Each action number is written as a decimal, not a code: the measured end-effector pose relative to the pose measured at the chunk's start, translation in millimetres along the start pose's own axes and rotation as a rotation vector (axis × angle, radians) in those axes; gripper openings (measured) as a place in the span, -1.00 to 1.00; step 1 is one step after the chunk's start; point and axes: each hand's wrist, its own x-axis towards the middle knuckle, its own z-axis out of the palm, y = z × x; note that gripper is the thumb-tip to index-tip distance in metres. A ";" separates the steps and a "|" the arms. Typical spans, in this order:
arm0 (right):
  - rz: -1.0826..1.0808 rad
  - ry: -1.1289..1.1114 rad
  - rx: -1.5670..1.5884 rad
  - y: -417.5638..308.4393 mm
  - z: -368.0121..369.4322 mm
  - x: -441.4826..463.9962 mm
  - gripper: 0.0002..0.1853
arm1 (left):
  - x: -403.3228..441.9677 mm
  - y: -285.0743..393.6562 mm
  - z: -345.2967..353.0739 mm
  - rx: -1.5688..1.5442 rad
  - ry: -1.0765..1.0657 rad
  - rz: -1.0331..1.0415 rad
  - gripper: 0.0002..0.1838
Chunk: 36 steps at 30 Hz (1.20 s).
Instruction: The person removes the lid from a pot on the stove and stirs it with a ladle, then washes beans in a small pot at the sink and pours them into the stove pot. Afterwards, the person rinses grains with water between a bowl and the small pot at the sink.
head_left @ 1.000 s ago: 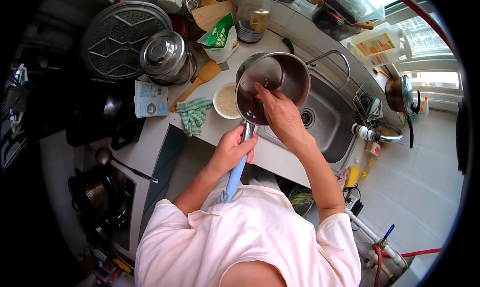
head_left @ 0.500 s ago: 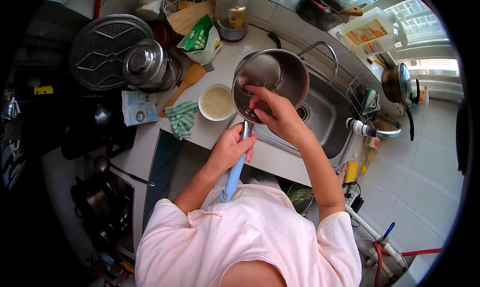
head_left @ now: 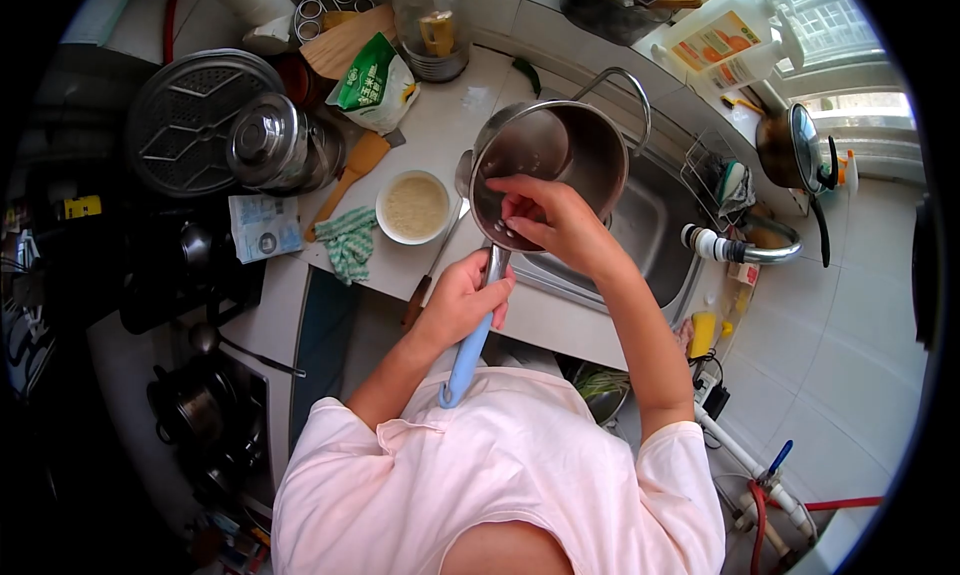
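A metal saucepan with a blue handle is tilted over the edge of the counter and sink, so I see into it. My left hand is wrapped round the handle where it joins the pan. Inside the near rim is my right hand, fingers bent and index finger stretched towards the pan's left wall. A few small white bits lie by its fingertips; whether they pinch any is too small to tell. Left of the pan stands a white bowl of pale grains.
Behind the pan is the steel sink with its faucet. A wooden-handled utensil lies beside the bowl. Further left are a green checked cloth, a wooden spatula, a green-and-white bag and a lidded glass pot.
The view has shifted, so the counter things sit further left and the wooden-handled utensil shows. The right hand stays in the pan with its fingers slightly moved; the left keeps its grip.
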 end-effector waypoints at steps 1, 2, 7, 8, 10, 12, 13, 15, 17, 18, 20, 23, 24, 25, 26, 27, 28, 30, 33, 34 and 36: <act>0.008 -0.008 0.007 2.0 -1.3 -0.2 -0.61 | 0.3 -1.3 1.8 0.003 -0.002 0.000 -0.92; 0.005 -0.025 0.012 4.8 -3.0 -0.1 -0.61 | 0.7 -2.6 3.4 0.009 0.000 -0.001 -0.92; 0.013 -0.075 -0.064 12.5 -8.4 -4.0 -0.62 | 2.9 -9.2 7.9 0.013 0.005 -0.009 -0.92; 0.028 -0.022 0.139 11.7 -10.1 -6.2 -0.61 | 3.2 -10.0 7.2 0.004 0.023 -0.018 -0.92; 0.055 0.082 0.545 5.1 -15.7 -13.9 -0.61 | 2.4 -10.3 2.8 -0.016 0.064 -0.032 -0.92; 0.080 0.077 0.755 -6.6 -24.8 -23.9 -0.59 | 1.2 -9.7 -3.6 -0.055 0.110 -0.032 -0.92; 0.082 0.079 0.828 -8.8 -26.5 -27.9 -0.58 | 1.3 -9.4 -7.0 -0.074 0.132 -0.033 -0.92; 0.086 0.084 0.925 -8.7 -28.6 -34.9 -0.57 | 2.4 -8.4 -14.7 -0.074 0.158 -0.007 -0.91; 0.089 0.087 0.976 -5.3 -29.1 -40.1 -0.57 | 1.3 -2.7 -17.7 -0.057 0.191 0.014 -0.92; 0.095 0.103 0.982 -6.2 -29.6 -42.3 -0.55 | 1.2 -1.8 -19.7 -0.048 0.212 0.023 -0.92; 0.108 0.132 0.995 -8.6 -30.3 -46.0 -0.52 | 0.7 0.0 -23.0 -0.037 0.228 0.034 -0.92; 0.128 0.155 1.033 -4.4 -32.5 -50.8 -0.47 | 1.1 2.2 -24.4 -0.043 0.234 0.065 -0.92; 0.117 0.154 1.046 -2.3 -33.0 -52.6 -0.46 | 1.1 2.4 -24.1 -0.040 0.241 0.062 -0.92; 0.106 0.152 1.058 0.1 -33.1 -54.2 -0.44 | 1.0 2.7 -23.9 -0.037 0.249 0.058 -0.92; 0.095 0.149 1.071 1.8 -33.5 -55.8 -0.42 | 1.0 2.8 -23.7 -0.035 0.257 0.055 -0.93; 0.098 0.148 1.076 2.8 -34.5 -57.4 -0.41 | 0.9 2.5 -23.6 -0.031 0.253 0.055 -0.93; 0.102 0.146 1.081 3.7 -35.7 -59.1 -0.39 | 1.0 1.9 -23.7 -0.027 0.256 0.055 -0.93; 0.111 0.151 1.093 6.4 -38.1 -63.1 -0.38 | 1.9 0.3 -24.0 -0.021 0.262 0.055 -0.94; 0.128 0.185 1.109 12.1 -41.5 -70.2 -0.38 | 2.4 0.3 -22.5 0.026 0.287 0.038 -0.92; 0.134 0.206 1.114 13.6 -42.5 -72.8 -0.38 | 2.3 0.1 -22.8 0.026 0.286 0.040 -0.92; 0.135 0.236 1.123 18.4 -45.7 -78.4 -0.43 | 2.2 -0.1 -24.2 0.026 0.284 0.043 -0.92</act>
